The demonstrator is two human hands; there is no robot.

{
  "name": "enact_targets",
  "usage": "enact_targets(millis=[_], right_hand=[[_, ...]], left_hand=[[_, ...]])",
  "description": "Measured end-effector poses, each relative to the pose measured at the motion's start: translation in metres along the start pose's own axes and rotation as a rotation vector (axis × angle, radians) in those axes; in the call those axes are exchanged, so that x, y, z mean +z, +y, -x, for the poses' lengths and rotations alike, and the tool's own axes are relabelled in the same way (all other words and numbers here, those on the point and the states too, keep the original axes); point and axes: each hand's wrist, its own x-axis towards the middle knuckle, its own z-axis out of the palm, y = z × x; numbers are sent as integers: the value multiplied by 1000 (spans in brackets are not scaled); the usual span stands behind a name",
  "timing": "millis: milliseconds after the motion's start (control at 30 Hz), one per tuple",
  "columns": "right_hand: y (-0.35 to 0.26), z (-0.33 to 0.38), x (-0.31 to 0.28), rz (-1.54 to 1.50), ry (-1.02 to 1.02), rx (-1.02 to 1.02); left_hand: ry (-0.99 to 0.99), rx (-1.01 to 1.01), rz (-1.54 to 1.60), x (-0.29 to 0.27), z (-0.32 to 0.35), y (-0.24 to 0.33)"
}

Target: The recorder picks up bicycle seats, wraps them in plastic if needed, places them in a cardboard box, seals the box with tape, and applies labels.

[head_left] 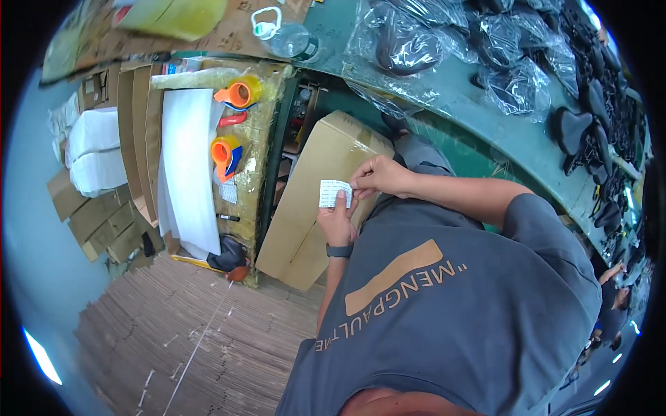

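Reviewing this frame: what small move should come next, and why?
Probably a gentle tug by the right hand at the edge of the white printed slip: that hand pinches its right side while the left hand steadies it from below. Whether it has a peel-off backing can't be told.

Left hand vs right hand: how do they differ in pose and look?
The left hand holds the label with its thumb across the printed face; the right hand pinches at its right edge. The left hand has a dark band at the wrist; the right hand has none. The left hand points up the picture, the right hand leftward. Both are at the label.
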Motion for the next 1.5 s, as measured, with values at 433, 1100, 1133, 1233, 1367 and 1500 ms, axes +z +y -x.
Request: enact_targets(millis=[433,1100,1133,1233,1367,1500], right_hand=[[-44,-1,-38,57,-87,-129],[-73,35,-32,85,-366,51],[-72,37,-35,27,-413,97],[-64,30,-46,-95,-476,207],[-45,11,-65,-236,-566,308],[-28,-23,-118,-166,-414,291]], left_hand=[[-25,54,-20,66,-14,19],[-621,-32,86,43,5,31],[-619,-41,88,41,5,29],[-648,-90,124,39,3,24],[-537,-162,67,46,2,23],[-343,-17,-200,19,-11,4]])
